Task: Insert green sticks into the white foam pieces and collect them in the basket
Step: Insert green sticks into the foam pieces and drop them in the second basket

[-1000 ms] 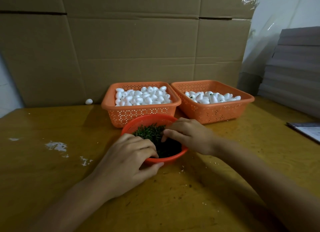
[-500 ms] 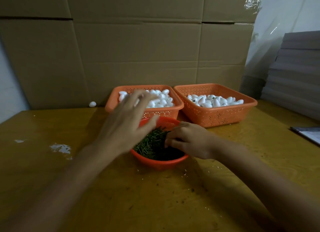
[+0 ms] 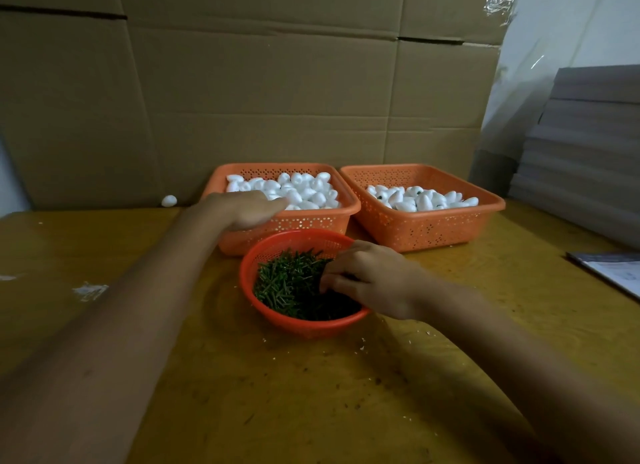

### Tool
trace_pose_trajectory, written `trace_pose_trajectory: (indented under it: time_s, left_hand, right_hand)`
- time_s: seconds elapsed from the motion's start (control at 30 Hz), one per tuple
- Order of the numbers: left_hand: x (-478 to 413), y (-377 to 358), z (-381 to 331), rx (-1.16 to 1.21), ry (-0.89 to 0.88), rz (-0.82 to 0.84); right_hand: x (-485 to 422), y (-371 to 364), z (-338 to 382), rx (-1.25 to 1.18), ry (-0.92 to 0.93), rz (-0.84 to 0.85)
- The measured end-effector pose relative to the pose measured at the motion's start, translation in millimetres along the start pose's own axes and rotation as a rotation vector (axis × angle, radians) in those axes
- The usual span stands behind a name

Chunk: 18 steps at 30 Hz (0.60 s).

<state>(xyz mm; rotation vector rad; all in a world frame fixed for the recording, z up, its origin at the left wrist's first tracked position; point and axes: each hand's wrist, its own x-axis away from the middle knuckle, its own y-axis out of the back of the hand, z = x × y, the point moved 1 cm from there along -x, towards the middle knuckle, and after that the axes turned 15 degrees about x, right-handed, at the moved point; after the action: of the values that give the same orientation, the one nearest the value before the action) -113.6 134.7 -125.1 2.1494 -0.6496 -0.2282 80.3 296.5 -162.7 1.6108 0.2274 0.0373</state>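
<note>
**Station.** Yellow-brown surface (image 3: 311, 394) with a cardboard wall behind. Three orange containers sit at centre frame.

**Stock.** The left basket (image 3: 294, 223), upper centre, is heaped with plain white foam pieces (image 3: 304, 190). The round bowl (image 3: 298, 325), just in front of it, holds a thick pile of green sticks (image 3: 287, 283).

**Output.** The right basket (image 3: 426, 228), centre right, holds a shallower layer of finished pieces (image 3: 419, 200). Several of them show a dark green spot at one end, which I judge to be inserted sticks.

**Hands.**
- The left hand (image 3: 249, 209) reaches over the near rim of the left basket. Its fingers are extended and relaxed above the foam, and no piece is seen gripped. The hand is blurred.
- The right hand (image 3: 374, 280) is in the bowl with its fingertips (image 3: 327, 283) curled down among the sticks. I cannot tell whether a stick is pinched.

**Progress.** I judge this to be the pick-up step of one cycle, with foam sought on one side and a stick on the other. The task is early to midway. The output basket is well short of full, and both stock containers hold plenty.

**Irregularities.**
- One stray foam piece (image 3: 169, 201) lies on the surface at centre left, against the cardboard.
- Crumbs and white smears mark the surface.
</note>
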Motion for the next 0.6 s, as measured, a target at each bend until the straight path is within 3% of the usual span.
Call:
trace_pose_trajectory:
  time_s: [0.1, 0.27, 0.37, 0.47, 0.6]
  left_hand:
    - [6.9, 1.5, 3.9, 0.005, -0.15, -0.166]
    - [38.2, 2.1, 2.2, 0.691, -0.417, -0.51]
    - [66.6, -4.0, -1.3, 0.999, -0.436, -0.478]
    - [96.1, -19.4, -7.1, 1.265, -0.357, -0.328]
    - [129.6, -45.4, -1.0, 1.359, -0.325, -0.168]
  right_hand:
    - [0.6, 0.2, -0.1, 0.007, -0.007, -0.001]
    - [1.6, 1.1, 0.9, 0.002, -0.013, -0.006]
    - [1.0, 0.9, 1.0, 0.005, -0.012, 0.0]
    - [1.7, 1.4, 1.4, 0.005, -0.011, -0.01]
    - [3.0, 1.1, 3.0, 0.018, 0.005, -0.028]
